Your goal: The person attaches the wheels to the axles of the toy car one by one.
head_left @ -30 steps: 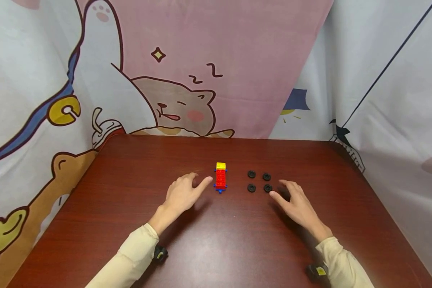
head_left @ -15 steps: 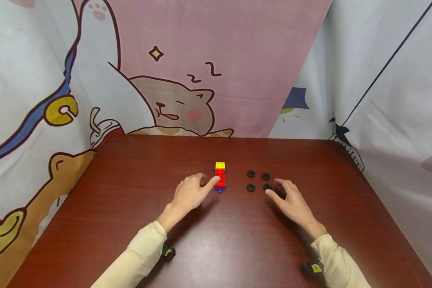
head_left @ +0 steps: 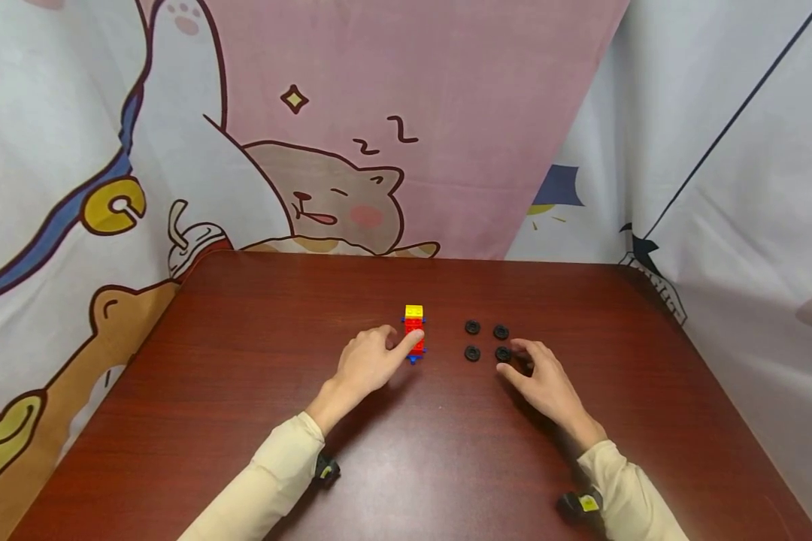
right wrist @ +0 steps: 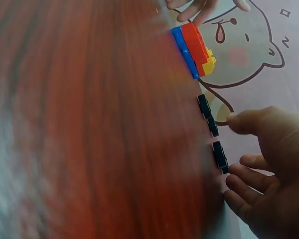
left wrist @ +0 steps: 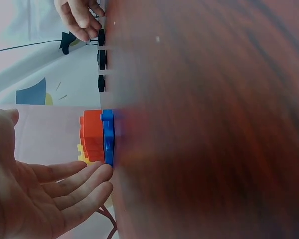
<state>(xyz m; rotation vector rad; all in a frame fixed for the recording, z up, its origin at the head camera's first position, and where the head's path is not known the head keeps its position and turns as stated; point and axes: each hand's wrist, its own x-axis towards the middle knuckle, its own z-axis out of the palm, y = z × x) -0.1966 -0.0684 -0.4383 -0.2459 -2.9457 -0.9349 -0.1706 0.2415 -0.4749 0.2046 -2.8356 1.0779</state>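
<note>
A toy car body built from blocks (head_left: pixel 414 324), red with a yellow block at its far end and a blue wheel-less base, stands on the table. My left hand (head_left: pixel 365 364) is at its left side, thumb stretched over the red part in the head view. In the left wrist view the thumb stays spread from the fingers, whose tips come right up to the blue base (left wrist: pixel 108 134). Several black toy wheels lie flat to the right of the car. Beside the nearest right wheel (head_left: pixel 503 354) my right hand (head_left: pixel 544 385) hovers, thumb and fingers apart around it.
The brown wooden table (head_left: pixel 257 300) ends at the back against a curtain (head_left: pixel 474 113) with cartoon animals. Another curtain (head_left: pixel 731 188) hangs along the right side. A black wrist camera is strapped under each sleeve.
My left hand has moved right, bringing its thumb from beside the car body to over it. My right hand has shifted slightly left around the nearest right wheel. Car and wheels stay put.
</note>
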